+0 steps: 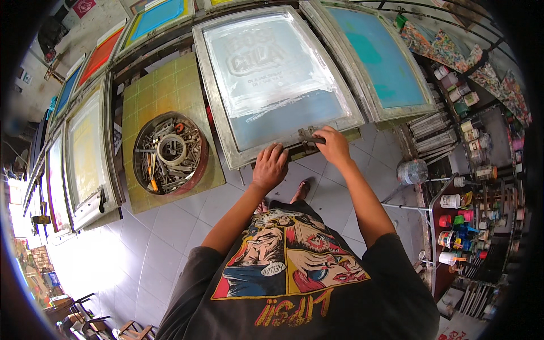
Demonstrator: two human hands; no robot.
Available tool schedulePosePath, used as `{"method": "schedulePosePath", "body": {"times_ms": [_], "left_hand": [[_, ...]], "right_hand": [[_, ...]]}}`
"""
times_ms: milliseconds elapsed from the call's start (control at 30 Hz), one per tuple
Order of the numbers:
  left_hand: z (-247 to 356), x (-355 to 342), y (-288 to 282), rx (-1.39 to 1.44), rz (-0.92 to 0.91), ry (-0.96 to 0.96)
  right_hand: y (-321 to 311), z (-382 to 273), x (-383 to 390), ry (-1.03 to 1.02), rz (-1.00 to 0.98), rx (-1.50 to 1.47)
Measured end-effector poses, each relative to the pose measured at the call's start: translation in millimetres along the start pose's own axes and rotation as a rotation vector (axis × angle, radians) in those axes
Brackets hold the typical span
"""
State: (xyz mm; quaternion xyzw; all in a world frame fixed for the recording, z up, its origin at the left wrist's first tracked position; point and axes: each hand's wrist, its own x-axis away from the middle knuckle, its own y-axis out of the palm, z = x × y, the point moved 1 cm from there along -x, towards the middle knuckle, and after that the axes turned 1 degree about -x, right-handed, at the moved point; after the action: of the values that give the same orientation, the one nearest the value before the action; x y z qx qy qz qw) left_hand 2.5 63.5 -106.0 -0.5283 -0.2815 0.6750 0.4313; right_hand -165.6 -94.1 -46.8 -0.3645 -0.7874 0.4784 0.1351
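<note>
In front of me lies a silk-screen printing frame [345, 117] with a grey metal border. Its mesh [266, 122] is pale blue-grey near me and smeared with white ink farther up, over a lettered design. My left hand [271, 165] rests on the near edge of the frame, fingers together and bent over the border; whether it grips anything there is hidden. My right hand [333, 144] is closed on a dark, flat metal hand tool [311, 139], held at the clamp fitting [306, 134] on the same edge. The tool's exact kind is not clear.
A round tin [137, 148] of loose hardware and a tape roll [171, 149] stands on a yellow-green board [133, 192] at left. Other screens, one teal [379, 56], flank mine. Shelves of paint pots [450, 201] and a water jug [412, 171] are at right.
</note>
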Motion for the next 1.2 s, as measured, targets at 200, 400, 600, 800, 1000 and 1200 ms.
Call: {"method": "schedulePosePath", "body": {"times_ms": [200,400,600,800,1000,1200], "left_hand": [[1,0,-2,-0.005,0.004,-0.001],[0,0,-3,0.000,0.008,-0.001],[-1,-1,-1,-0.002,0.007,0.004],[-1,2,0,0.000,0.018,0.013],[-1,-1,1,-0.004,0.031,0.035],[-1,0,-3,-0.002,0.033,0.036]], "right_hand": [[-2,1,-2,0.048,0.118,-0.071],[7,-5,1,0.062,0.041,0.077],[-3,2,-5,-0.108,-0.066,0.044],[-4,-10,-1,0.045,0.116,-0.086],[11,-2,2,0.076,0.056,-0.014],[-3,-16,25,0.193,0.239,-0.079]]}}
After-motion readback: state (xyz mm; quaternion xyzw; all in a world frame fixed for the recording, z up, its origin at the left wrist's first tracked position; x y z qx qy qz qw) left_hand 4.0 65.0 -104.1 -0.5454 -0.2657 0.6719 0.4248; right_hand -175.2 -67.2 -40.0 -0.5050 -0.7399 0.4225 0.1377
